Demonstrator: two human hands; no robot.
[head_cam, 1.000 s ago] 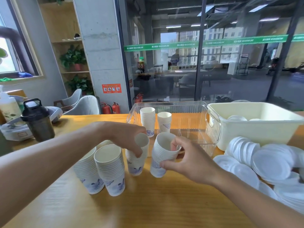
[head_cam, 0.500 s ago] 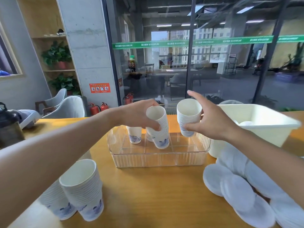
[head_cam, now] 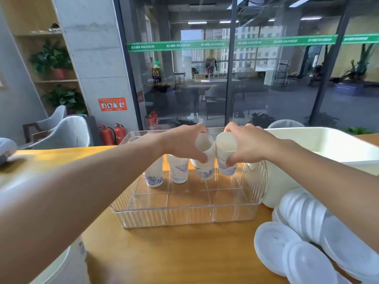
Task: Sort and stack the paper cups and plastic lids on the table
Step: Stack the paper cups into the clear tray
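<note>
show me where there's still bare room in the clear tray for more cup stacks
The near row of the clear tray is bare, bordered by its front wall and the cup row behind. The far row is crowded: two standing cup stacks, plus the stacks held by the left hand and right hand. Lids crowd the table to the right.

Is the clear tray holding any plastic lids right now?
No, the clear tray holds only paper cup stacks; the lids lie outside it.

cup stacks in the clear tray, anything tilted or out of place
The two cup stacks and that the left hand and right hand grip lean toward the camera, not yet standing flat. The two stacks and beside them in the clear tray stand upright. Nothing looks spilled or crushed.
</note>
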